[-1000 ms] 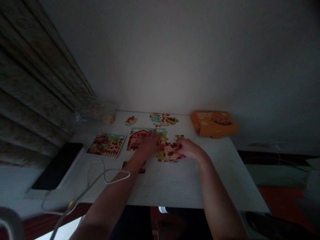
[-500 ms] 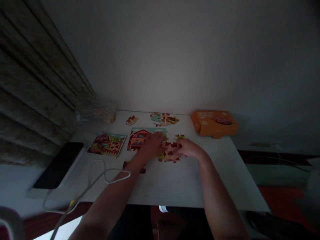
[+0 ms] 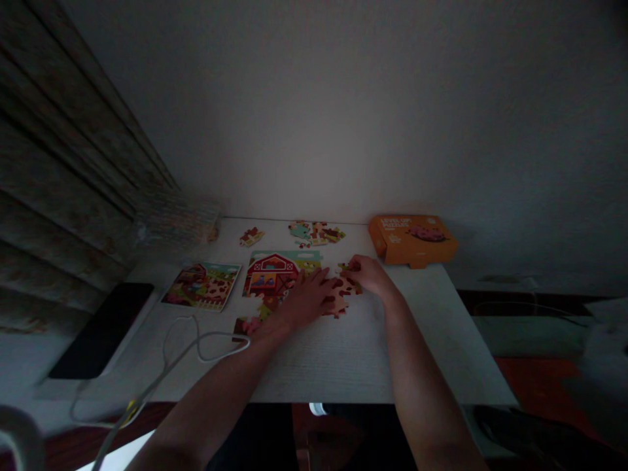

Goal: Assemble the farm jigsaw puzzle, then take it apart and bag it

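Observation:
A partly joined farm jigsaw puzzle [image 3: 269, 265] with a red barn lies on the white table. My left hand [image 3: 307, 301] rests over its middle, fingers spread and laid on the pieces, hiding part of the picture. Brown-spotted pink pieces [image 3: 338, 306] show just right of those fingers. At the upper right of the puzzle, my right hand [image 3: 367, 276] is closed in a pinch on a puzzle piece [image 3: 349, 267] that its fingers partly cover. Near my left forearm lies a group of joined pieces [image 3: 245, 326] with pink on it.
Loose pieces [image 3: 318, 233] lie along the wall, with another small cluster [image 3: 252, 237] left of them. The picture card [image 3: 202, 286], a black phone [image 3: 103, 330] and a white cable [image 3: 184, 353] are on the left. An orange puzzle box [image 3: 415, 241] stands back right.
My right hand has moved up and is now at the piece by the puzzle's upper right. My left hand has slid slightly down and its fingers have spread. The view has shifted a little.

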`<state>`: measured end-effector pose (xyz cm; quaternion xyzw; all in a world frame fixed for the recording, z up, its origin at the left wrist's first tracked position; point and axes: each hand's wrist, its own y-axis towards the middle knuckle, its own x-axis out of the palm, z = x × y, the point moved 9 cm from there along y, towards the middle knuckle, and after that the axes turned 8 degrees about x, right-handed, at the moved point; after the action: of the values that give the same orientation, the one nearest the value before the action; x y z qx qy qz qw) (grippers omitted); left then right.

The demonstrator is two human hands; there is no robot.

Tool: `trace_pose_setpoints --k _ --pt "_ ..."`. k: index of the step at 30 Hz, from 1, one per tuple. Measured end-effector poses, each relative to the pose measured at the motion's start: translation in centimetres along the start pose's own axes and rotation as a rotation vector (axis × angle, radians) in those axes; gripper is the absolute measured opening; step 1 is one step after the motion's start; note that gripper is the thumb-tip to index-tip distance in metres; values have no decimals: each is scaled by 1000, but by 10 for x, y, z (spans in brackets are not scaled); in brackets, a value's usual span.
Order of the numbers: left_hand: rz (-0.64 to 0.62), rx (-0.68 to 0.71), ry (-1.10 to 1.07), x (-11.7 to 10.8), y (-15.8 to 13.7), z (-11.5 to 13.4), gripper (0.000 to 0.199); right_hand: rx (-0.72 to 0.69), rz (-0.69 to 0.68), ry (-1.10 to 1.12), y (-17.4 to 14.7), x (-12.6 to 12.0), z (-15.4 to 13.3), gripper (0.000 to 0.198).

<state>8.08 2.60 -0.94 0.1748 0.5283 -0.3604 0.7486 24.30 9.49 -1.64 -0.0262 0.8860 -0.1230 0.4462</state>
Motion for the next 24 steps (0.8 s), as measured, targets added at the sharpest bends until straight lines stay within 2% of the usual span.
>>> trace_pose_setpoints --k 8,15,17,19,22,24 --pt "-50 57 -2 1 -3 8 55 -15 -11 -4 -2 0 -2 19" --pt "24 93 -42 -11 -3 9 44 -18 124 -18 2 -13 -2 28" --pt "87 53 -50 -20 0 2 36 -14 164 -26 2 -17 -3 32" --pt "204 -38 -42 -35 6 -14 32 -4 199 -20 2 -20 -4 36" --pt "395 -180 -15 -62 19 -42 32 15 243 -21 2 -25 -4 42" --pt "439 -220 3 -74 37 -57 35 22 255 -35 2 -26 -4 45"
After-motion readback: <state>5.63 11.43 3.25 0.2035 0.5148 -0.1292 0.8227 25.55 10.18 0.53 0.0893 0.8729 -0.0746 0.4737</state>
